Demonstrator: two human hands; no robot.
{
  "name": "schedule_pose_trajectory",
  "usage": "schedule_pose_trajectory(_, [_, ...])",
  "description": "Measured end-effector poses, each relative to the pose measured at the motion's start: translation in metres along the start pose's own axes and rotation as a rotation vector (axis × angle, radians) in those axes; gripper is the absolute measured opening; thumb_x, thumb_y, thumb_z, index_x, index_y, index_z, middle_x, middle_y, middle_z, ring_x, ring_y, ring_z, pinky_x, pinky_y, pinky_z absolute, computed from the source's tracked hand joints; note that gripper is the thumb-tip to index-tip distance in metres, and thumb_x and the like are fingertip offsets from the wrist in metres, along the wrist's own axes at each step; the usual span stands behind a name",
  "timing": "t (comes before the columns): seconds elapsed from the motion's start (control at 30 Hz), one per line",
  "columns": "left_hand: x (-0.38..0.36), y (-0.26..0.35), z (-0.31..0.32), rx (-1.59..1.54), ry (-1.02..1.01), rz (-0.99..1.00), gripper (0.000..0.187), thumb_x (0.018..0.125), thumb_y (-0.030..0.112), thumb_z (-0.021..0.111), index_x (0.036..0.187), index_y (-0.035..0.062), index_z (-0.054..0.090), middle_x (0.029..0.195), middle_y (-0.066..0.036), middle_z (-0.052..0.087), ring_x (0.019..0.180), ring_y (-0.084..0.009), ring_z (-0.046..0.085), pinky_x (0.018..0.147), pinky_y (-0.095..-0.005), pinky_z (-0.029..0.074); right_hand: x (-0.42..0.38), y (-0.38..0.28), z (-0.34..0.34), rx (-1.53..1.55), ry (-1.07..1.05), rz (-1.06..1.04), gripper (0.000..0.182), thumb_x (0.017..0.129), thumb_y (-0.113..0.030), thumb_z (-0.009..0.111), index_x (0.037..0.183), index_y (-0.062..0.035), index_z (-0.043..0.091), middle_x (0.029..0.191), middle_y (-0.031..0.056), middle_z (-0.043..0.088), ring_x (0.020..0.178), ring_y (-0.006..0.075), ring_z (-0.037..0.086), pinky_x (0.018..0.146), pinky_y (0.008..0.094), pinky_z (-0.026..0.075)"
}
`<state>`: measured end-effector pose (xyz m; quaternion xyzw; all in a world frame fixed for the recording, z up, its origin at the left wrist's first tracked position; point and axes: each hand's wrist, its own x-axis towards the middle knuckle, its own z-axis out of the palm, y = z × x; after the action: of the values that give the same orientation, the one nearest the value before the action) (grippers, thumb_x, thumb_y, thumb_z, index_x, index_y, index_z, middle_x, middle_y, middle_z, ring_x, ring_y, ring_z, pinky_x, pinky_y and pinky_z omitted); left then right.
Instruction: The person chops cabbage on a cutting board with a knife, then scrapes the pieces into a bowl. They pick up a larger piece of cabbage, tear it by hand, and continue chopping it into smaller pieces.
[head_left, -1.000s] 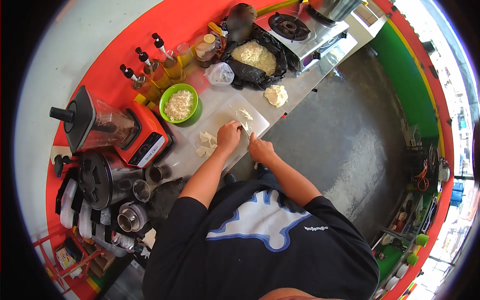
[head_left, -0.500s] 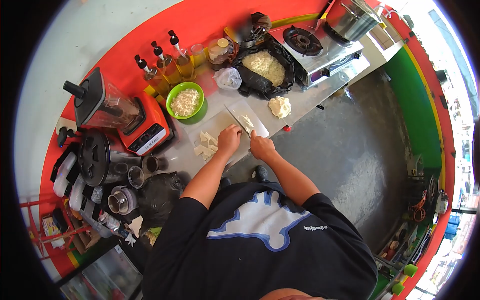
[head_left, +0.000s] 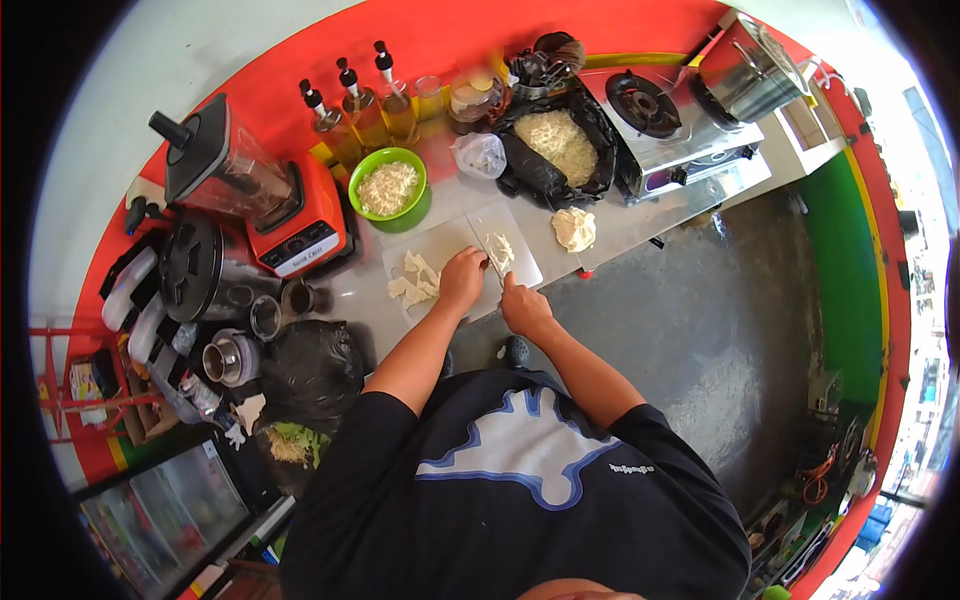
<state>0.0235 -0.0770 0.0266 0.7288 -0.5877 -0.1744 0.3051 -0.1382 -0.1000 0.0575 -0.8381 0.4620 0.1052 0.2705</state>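
Observation:
My right hand [head_left: 524, 304] is closed round the handle of a knife [head_left: 484, 243], whose blade points away from me over a white cutting board [head_left: 523, 240]. My left hand [head_left: 463, 277] is curled close beside the blade; its fingertips hide whatever they hold. Thin pale strips [head_left: 500, 251] lie on the board just right of the blade. Left of my left hand sit several flat pale slices [head_left: 415, 282]. A green bowl [head_left: 417, 208] of pale shreds stands beyond the board, and a pale rounded lump [head_left: 574, 230] rests to its right.
A red blender [head_left: 320, 215] stands at the left, with oil bottles [head_left: 365, 120] along the wall. Behind the board are a clear plastic bag [head_left: 480, 157] and a black bag [head_left: 530, 175] of pale shreds. A gas stove [head_left: 665, 155] holds a steel pot [head_left: 752, 85] at right.
The view has shifted, so the counter's things appear farther right. My hands remain at the board, with the knife still in my right hand and its blade nearer my left fingers.

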Motion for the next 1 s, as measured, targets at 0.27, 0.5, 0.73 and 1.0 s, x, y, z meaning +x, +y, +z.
schedule_pose_trajectory(0.27, [-0.006,0.008,0.008,0.002,0.105,-0.085,0.01,0.087,0.005,0.062,0.092,0.006,0.071,0.097,-0.01,0.068,0.093,-0.0342,0.066,0.08,-0.0451,0.054,0.023,0.006,-0.001,-0.137,-0.058,-0.072,0.027,0.094,-0.012,0.055,0.114,0.0009,0.042,0.097,0.0275,0.071,0.095,0.0431,0.071,0.083,0.0502,0.057])
schedule_pose_trajectory(0.5, [-0.02,0.021,0.012,0.018,0.186,-0.166,0.006,0.087,0.006,0.064,0.09,0.0054,0.07,0.095,-0.011,0.067,0.092,-0.0336,0.066,0.079,-0.0446,0.054,0.015,0.026,-0.011,-0.211,-0.062,-0.147,0.03,0.094,-0.012,0.055,0.117,0.0016,0.042,0.1,0.0271,0.071,0.097,0.0434,0.071,0.084,0.0501,0.057])
schedule_pose_trajectory(0.73, [-0.026,0.023,0.02,0.007,0.243,-0.225,0.006,0.086,0.006,0.065,0.09,0.0054,0.069,0.095,-0.012,0.067,0.091,-0.0351,0.066,0.078,-0.0438,0.054,0.032,0.044,-0.019,-0.164,0.01,-0.206,0.031,0.097,-0.018,0.051,0.118,0.0018,0.043,0.098,0.0299,0.07,0.093,0.0478,0.069,0.083,0.0548,0.055])
schedule_pose_trajectory(1.0, [-0.029,0.023,0.028,0.041,0.308,-0.255,0.004,0.083,0.003,0.065,0.086,0.0029,0.067,0.091,-0.015,0.065,0.088,-0.0373,0.065,0.075,-0.046,0.053,0.015,0.033,-0.013,-0.183,-0.091,-0.307,0.032,0.097,-0.02,0.052,0.117,0.0023,0.044,0.095,0.0297,0.07,0.092,0.0465,0.07,0.083,0.0534,0.056])
